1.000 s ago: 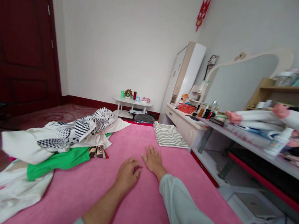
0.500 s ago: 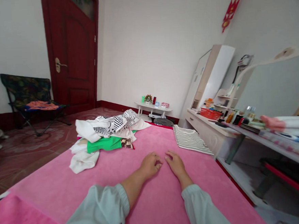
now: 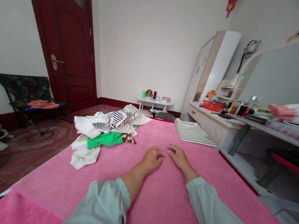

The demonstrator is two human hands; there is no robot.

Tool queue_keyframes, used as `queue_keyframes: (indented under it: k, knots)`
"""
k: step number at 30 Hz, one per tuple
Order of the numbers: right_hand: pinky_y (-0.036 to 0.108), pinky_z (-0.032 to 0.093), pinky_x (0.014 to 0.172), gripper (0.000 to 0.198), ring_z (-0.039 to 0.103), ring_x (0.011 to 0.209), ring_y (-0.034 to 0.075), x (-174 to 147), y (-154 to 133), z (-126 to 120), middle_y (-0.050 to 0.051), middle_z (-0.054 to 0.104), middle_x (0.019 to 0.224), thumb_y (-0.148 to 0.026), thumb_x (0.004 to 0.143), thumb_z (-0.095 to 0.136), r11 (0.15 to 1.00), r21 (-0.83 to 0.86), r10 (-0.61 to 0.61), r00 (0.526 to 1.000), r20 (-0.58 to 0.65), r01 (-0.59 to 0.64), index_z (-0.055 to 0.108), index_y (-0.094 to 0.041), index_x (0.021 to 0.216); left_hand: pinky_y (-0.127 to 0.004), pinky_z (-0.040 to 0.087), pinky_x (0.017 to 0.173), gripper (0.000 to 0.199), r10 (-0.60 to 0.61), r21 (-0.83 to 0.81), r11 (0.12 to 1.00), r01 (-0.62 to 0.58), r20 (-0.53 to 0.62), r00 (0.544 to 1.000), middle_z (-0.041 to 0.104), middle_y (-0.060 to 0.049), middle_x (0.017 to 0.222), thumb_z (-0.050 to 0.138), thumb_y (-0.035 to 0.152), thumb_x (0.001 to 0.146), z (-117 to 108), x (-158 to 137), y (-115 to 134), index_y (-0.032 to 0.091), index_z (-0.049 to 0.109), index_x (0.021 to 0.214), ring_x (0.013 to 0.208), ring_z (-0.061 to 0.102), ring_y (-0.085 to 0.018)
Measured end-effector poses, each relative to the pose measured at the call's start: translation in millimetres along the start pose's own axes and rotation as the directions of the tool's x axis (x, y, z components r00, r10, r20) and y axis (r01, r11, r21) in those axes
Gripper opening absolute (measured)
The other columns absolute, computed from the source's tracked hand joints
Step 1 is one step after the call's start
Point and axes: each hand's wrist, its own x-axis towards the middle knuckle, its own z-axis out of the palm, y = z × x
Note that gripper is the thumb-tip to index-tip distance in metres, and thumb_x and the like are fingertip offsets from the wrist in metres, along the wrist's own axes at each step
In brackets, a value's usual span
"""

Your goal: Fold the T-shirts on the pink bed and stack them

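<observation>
My left hand [image 3: 152, 159] rests at the middle of a pink blanket [image 3: 155, 200], its fingers loosely curved and apart with nothing in them. A short gap to its right, my right hand [image 3: 177, 156] lies in the same way, fingers bent and holding nothing. Beyond my left hand is a heap of clothes: a black-and-white patterned garment [image 3: 114, 119] on top, a green garment [image 3: 104, 140] below, and a white cloth [image 3: 85, 157] hanging out in front. A striped garment [image 3: 193, 132] lies flat and folded past my right hand, near the blanket's right edge.
A dressing table [image 3: 214, 119] with a red basket [image 3: 213, 105] and bottles runs along the right. Nearer stands another table [image 3: 276, 130] with folded cloths. A low white stand [image 3: 151, 100] is at the far wall. On the left are a folding chair [image 3: 25, 90] and a red door [image 3: 71, 56].
The view has shifted slightly. Both hands stay in nearly the same pose over the blanket, and the clothes lie as before.
</observation>
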Motion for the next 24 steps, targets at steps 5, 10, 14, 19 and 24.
queue_keyframes:
  k: [5, 10, 14, 19, 24]
  knots:
    - [0.042, 0.036, 0.108, 0.037, 0.054, 0.12, 0.024, 0.5, 1.3, 0.4, 0.014, 0.061, 0.126, -0.028, 0.08, 0.056, 0.999, -0.051, -0.01, 1.0, 0.023, 0.011, 0.068, -0.013, 0.111, -0.028, 0.046, 0.085, 0.021, 0.006, 0.001, 1.0, -0.006, 0.005, 1.0, 0.065, -0.005, 0.096, 0.06, 0.014, 0.075, -1.7, -0.2, 1.8, 0.018, 0.073, 0.09, 0.091, 0.059, -0.018]
    - [0.043, 0.036, 0.108, 0.037, 0.054, 0.12, 0.024, 0.5, 1.8, 0.4, 0.013, 0.06, 0.127, -0.028, 0.08, 0.056, 0.998, -0.062, -0.005, 1.0, 0.029, 0.007, 0.068, -0.014, 0.112, -0.028, 0.046, 0.084, 0.02, 0.015, 0.008, 1.0, -0.015, 0.01, 1.0, 0.065, -0.005, 0.095, 0.059, 0.014, 0.075, -2.8, 0.0, 3.8, 0.019, 0.073, 0.089, 0.09, 0.059, -0.018]
    - [0.041, 0.036, 0.108, 0.036, 0.054, 0.12, 0.024, 0.8, 3.6, 1.4, 0.013, 0.06, 0.127, -0.028, 0.08, 0.056, 0.998, -0.066, -0.013, 1.0, 0.028, 0.015, 0.068, -0.014, 0.111, -0.028, 0.046, 0.084, 0.02, 0.016, 0.016, 1.0, -0.016, 0.012, 1.0, 0.065, -0.005, 0.095, 0.059, 0.014, 0.076, -3.3, 0.2, 4.5, 0.019, 0.073, 0.09, 0.091, 0.059, -0.018]
    - [0.041, 0.036, 0.108, 0.036, 0.054, 0.12, 0.024, 1.1, 5.4, 2.2, 0.013, 0.061, 0.126, -0.029, 0.081, 0.056, 0.998, -0.056, -0.025, 0.999, 0.028, 0.027, 0.068, -0.014, 0.111, -0.028, 0.047, 0.085, 0.02, 0.006, 0.038, 0.999, -0.007, 0.015, 1.0, 0.065, -0.005, 0.097, 0.06, 0.016, 0.076, -1.4, 0.9, 1.2, 0.019, 0.073, 0.091, 0.092, 0.059, -0.018]
    - [0.042, 0.035, 0.108, 0.036, 0.054, 0.12, 0.024, 0.3, 3.9, 0.8, 0.014, 0.061, 0.126, -0.029, 0.08, 0.057, 1.0, -0.012, -0.021, 0.999, 0.023, 0.022, 0.069, -0.014, 0.111, -0.028, 0.048, 0.085, 0.018, 0.028, 0.086, 0.996, -0.031, 0.04, 0.999, 0.065, -0.005, 0.096, 0.06, 0.018, 0.077, -1.9, 1.1, 2.0, 0.02, 0.072, 0.09, 0.091, 0.06, -0.018]
